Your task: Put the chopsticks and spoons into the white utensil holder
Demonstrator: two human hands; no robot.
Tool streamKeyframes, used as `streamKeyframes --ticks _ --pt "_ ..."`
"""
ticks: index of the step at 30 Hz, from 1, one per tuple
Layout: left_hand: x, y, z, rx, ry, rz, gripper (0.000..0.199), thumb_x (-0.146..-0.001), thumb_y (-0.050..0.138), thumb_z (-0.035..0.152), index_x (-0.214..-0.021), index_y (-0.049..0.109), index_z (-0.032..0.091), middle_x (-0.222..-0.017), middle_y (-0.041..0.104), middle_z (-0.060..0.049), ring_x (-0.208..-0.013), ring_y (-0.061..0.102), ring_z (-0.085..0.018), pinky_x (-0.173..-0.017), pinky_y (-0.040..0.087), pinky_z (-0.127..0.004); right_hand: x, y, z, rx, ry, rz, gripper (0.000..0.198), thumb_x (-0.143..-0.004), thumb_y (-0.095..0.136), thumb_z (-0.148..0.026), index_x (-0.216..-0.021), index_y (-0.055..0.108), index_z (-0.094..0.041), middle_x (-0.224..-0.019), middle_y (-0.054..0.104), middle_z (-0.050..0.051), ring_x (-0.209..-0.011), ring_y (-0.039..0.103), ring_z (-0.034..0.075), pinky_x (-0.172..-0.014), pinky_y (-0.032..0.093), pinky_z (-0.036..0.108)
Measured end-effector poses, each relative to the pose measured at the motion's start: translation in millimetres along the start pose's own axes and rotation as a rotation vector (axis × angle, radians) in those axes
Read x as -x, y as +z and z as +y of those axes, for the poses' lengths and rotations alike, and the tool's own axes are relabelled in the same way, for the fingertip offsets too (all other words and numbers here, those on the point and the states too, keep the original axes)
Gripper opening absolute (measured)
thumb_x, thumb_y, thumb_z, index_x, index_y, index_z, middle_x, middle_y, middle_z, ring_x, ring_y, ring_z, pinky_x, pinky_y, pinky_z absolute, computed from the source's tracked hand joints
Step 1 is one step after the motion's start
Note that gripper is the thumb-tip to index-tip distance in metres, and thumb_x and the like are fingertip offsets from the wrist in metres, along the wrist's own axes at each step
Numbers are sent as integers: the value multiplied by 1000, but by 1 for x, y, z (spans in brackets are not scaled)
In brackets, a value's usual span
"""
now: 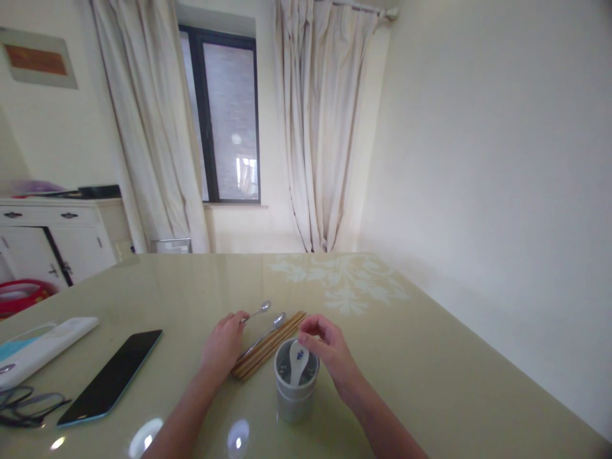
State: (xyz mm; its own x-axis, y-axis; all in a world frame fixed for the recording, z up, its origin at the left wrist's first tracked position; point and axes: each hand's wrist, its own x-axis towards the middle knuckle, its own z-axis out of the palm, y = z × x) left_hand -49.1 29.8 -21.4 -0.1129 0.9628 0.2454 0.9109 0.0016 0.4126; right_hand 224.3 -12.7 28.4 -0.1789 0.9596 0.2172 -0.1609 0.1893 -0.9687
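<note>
My left hand (224, 341) is closed at the handle end of a long-handled metal spoon (264, 306), low over the table; its palm side is hidden. A second metal spoon (278, 320) lies just right of it, beside a bundle of wooden chopsticks (270, 347). In front of me stands a grey-green cup (295, 401). Inside it a white ceramic soup spoon (299, 360) with a small blue mark leans upright, wide end up. The thumb and curled fingers of my right hand (327, 344) are at the top edge of that soup spoon.
On the left of the glossy table (191, 299) lie a dark-screened phone (112, 376), folded eyeglasses (33, 405) and a white power strip (52, 347). A wall (502, 191) runs along the right side. Beyond are curtains (325, 127) and a white cabinet (81, 236).
</note>
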Motion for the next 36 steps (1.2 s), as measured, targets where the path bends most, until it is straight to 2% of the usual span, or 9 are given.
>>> streamKeyframes --ticks 4,8,13,17,21,24,28,31,36 --pt "1 0 8 -111 -17 -83 37 -105 40 18 -118 74 22 -122 75 -10 -117 70 -24 -103 50 -35 3 1 -2 53 20 1 32 -69 93 -35 -87 72 -20 -83 67 0 -78 64 18 -69 52 28" --pt "3 -1 16 -184 -19 -92 36 -105 42 18 -118 75 23 -121 74 -9 -118 69 -24 -103 50 -35 1 0 2 121 24 -2 22 -72 87 -29 -84 70 -20 -77 65 -2 -69 63 17 -64 51 28" --pt "4 1 16 -159 12 -102 33 -104 47 19 -115 78 20 -118 75 -10 -117 69 -24 -105 49 -35 0 -3 -2 334 -162 -1 3 -78 77 -21 -80 76 -20 -79 74 3 -76 67 20 -74 53 33" --pt "1 6 11 -89 34 -114 33 -103 48 18 -113 79 19 -115 76 -10 -112 71 -24 -102 50 -34 4 -4 -9 451 -326 10 6 -79 75 -18 -82 80 -22 -83 75 4 -82 66 21 -76 50 32" --pt "0 9 11 -31 63 -109 35 -102 46 17 -107 80 19 -110 77 -10 -107 72 -25 -101 53 -37 5 -8 -11 303 -355 95 10 -89 77 -31 -88 77 -21 -81 73 4 -74 63 19 -69 51 31" --pt "4 5 22 83 129 59 37 -104 42 22 -114 77 17 -115 77 -12 -111 72 -26 -106 53 -43 -1 -16 -10 66 -297 324 26 -91 77 -46 -94 72 -20 -77 72 3 -66 63 17 -61 51 28" --pt "18 -9 46 322 370 410 42 -110 37 35 -138 66 21 -133 72 -11 -126 67 -23 -113 53 -42 -10 -26 -2 -56 -222 567 41 -85 82 -57 -93 68 -19 -84 73 4 -61 65 16 -58 56 29" --pt "29 -13 61 341 566 461 41 -110 43 35 -144 63 25 -137 71 -10 -127 67 -21 -112 55 -38 -14 -20 10 -73 -133 506 48 -79 85 -61 -93 66 -20 -90 72 4 -64 72 18 -64 63 34" --pt "31 -3 68 295 666 264 36 -109 48 39 -133 72 29 -123 78 -7 -111 74 -21 -100 61 -33 -14 5 29 -88 -55 282 49 -75 86 -62 -90 65 -21 -93 70 2 -70 77 22 -66 63 35"
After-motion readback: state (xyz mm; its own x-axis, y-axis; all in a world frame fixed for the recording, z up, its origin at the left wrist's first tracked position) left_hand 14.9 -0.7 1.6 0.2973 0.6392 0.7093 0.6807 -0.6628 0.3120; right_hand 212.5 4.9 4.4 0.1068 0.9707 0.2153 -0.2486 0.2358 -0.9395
